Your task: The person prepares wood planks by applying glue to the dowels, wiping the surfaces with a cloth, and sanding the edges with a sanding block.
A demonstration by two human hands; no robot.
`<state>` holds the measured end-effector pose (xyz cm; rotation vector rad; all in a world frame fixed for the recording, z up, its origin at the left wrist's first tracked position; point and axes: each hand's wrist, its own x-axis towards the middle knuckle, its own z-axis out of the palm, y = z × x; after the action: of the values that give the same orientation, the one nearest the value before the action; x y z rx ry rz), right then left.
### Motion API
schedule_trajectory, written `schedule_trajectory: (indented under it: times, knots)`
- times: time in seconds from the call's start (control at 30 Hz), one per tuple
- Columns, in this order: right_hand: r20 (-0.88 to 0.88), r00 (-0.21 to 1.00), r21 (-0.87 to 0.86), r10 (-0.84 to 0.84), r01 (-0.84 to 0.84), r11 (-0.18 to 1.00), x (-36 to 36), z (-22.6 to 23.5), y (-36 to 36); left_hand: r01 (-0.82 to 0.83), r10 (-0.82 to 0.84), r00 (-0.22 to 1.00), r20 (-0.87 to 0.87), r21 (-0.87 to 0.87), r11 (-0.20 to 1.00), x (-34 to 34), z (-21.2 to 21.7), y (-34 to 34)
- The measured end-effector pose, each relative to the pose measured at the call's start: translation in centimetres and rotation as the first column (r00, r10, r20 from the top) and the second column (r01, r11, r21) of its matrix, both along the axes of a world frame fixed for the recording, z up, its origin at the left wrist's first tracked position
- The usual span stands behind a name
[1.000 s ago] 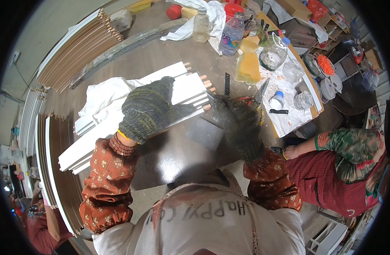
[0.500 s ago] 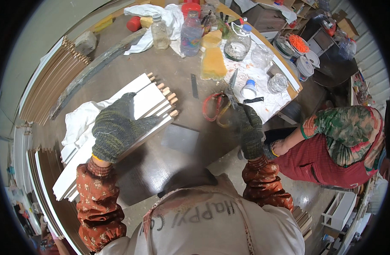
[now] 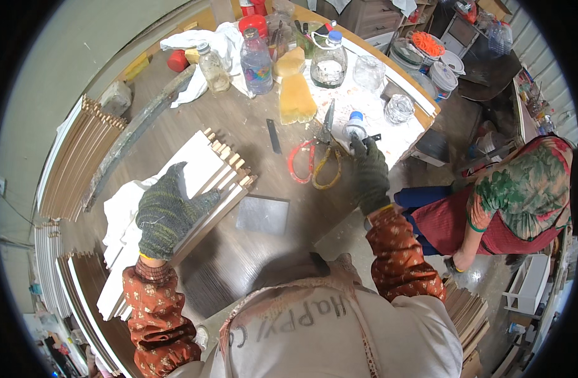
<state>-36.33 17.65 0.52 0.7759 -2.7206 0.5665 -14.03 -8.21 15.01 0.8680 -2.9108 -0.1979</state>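
My left hand (image 3: 166,214), in a dark green knitted glove, lies flat on a stack of white wooden slats (image 3: 188,154) with bare wood pegs at their ends. Its thumb stretches apart along the slats' near side. My right hand (image 3: 371,176), gloved alike, reaches over the table with its fingers stretched out. Their tips touch or cover part of a short black strip (image 3: 375,137), just below a small clear bottle with a blue cap (image 3: 355,125). Scissors with red and yellow wrapped handles (image 3: 314,154) lie open to the left of this hand.
A dark flat strip (image 3: 273,135), a grey rectangular plate (image 3: 262,215) and a yellow slab (image 3: 296,97) lie on the table. Bottles and jars, such as a handled jar (image 3: 329,66), stand at the back. Another person (image 3: 516,195) bends at the right. More slats (image 3: 81,164) are stacked at left.
My right hand has moved from beside the scissors to the black strip near the blue-capped bottle. The head view has shifted. My left hand stays on the slats. The other person has bent lower.
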Motion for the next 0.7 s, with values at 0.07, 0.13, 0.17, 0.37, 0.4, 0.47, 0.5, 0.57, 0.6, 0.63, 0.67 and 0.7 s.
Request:
schedule_trajectory:
  times: [0.07, 0.13, 0.17, 0.37, 0.4, 0.47, 0.5, 0.57, 0.6, 0.63, 0.67, 0.7]
  knots:
    - [-0.177, 0.984, 0.099, 0.028, -0.01, 0.995, 1.7, -1.2, -0.4, 0.017, -0.017, 1.0, 0.023, -0.001, 1.0, -0.3, 0.4, 0.4]
    - [0.033, 0.976, 0.221, 0.214, -0.216, 0.951, 3.9, -0.2, -1.3, 0.013, -0.013, 1.0, 0.001, 0.003, 1.0, -0.3, 0.4, 0.6]
    - [0.072, 0.96, 0.215, 0.27, -0.279, 0.936, 5.1, -0.2, -1.7, 0.039, -0.04, 0.999, -0.033, -0.02, 0.999, 0.0, -0.2, 0.3]
    - [0.108, 0.943, -0.199, 0.314, -0.289, 0.936, 5.2, -1.4, -0.3, 0.142, -0.149, 0.985, -0.091, -0.08, 0.987, -0.1, -0.6, -0.2]
    - [-0.027, 0.943, -0.189, 0.332, -0.331, 0.925, 5.5, -2.7, -0.5, 0.119, -0.122, 0.988, -0.093, -0.036, 0.992, 0.1, 0.0, 0.2]
    - [0.001, 0.932, -0.558, 0.362, -0.3, 0.774, 6.2, -6.6, -1.7, 0.119, -0.123, 0.991, -0.052, -0.075, 0.99, -0.1, -0.1, 0.2]
    - [0.113, 0.864, -0.856, 0.49, -0.165, 0.489, 7.1, -8.7, -3.9, 0.065, -0.069, 0.997, -0.03, -0.108, 0.992, 1.2, 0.3, 0.1]
    - [-0.214, 0.924, -0.232, 0.318, -0.364, 0.902, 5.8, -4.0, -1.4, 0.089, -0.097, 0.993, -0.069, -0.115, 0.989, 1.2, -1.3, -1.0]
    - [-0.2, 0.927, -0.234, 0.317, -0.359, 0.903, 5.8, -3.4, -1.0, 0.094, -0.104, 0.991, -0.08, -0.12, 0.988, 0.9, -1.4, -0.9]
    - [-0.185, 0.93, -0.236, 0.319, -0.357, 0.904, 5.8, -3.1, -0.9, 0.058, -0.061, 0.997, -0.052, -0.055, 0.997, 0.5, -0.9, -0.6]
    - [-0.171, 0.931, -0.239, 0.322, -0.356, 0.904, 5.8, -2.8, -0.7, 0.053, -0.056, 0.997, -0.054, -0.046, 0.998, 0.1, -0.9, -0.5]
    - [-0.162, 0.939, -0.25, 0.304, -0.337, 0.908, 6.1, -2.5, -0.7, 0.04, -0.042, 0.998, -0.049, -0.039, 0.998, 0.1, -0.9, -0.4]
